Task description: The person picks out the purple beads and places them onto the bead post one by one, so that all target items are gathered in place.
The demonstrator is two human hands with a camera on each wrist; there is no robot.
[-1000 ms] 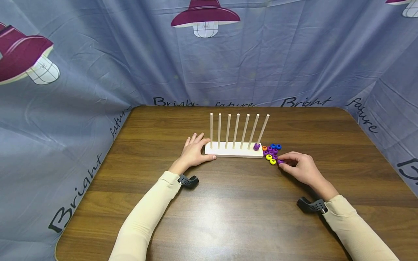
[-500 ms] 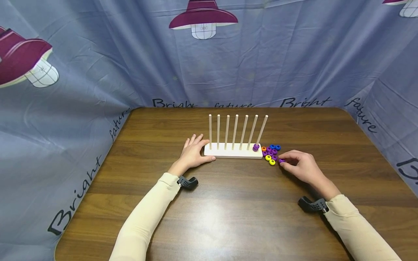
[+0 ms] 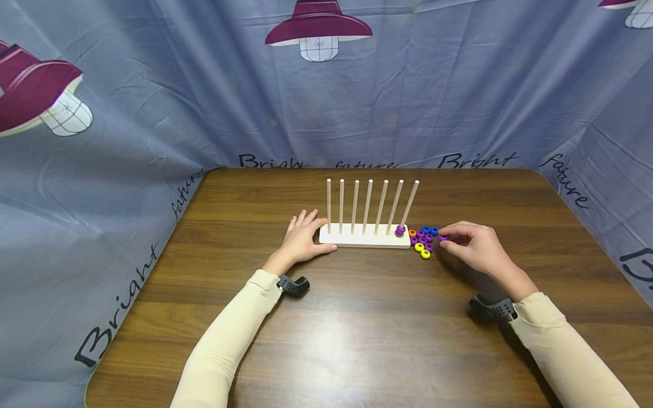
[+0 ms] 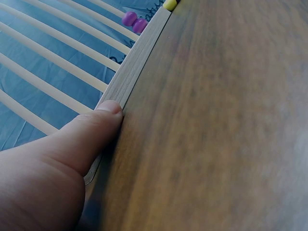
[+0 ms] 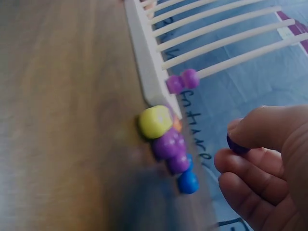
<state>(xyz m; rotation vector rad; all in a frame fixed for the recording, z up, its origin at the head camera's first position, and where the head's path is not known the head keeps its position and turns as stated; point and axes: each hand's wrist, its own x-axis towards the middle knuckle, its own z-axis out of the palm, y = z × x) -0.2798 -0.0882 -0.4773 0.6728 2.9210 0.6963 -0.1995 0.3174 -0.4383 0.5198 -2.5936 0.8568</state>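
A pale wooden peg stand has a row of several upright pegs. Two purple beads are threaded at the foot of its rightmost peg. My left hand holds the stand's left end, thumb along the front face and index finger behind; the other fingers spread on the table. My right hand pinches a purple bead between thumb and fingers, raised just right of the loose beads. That bead is mostly hidden by the thumb in the right wrist view.
Loose beads lie against the stand's right end: several purple beads, two yellow beads, two blue beads and an orange bead. The brown wooden table meets a blue curtain at the back.
My right hand has drawn the purple bead away from the pile's front and lifted it, moving slightly towards the back. The left hand stays on the stand.
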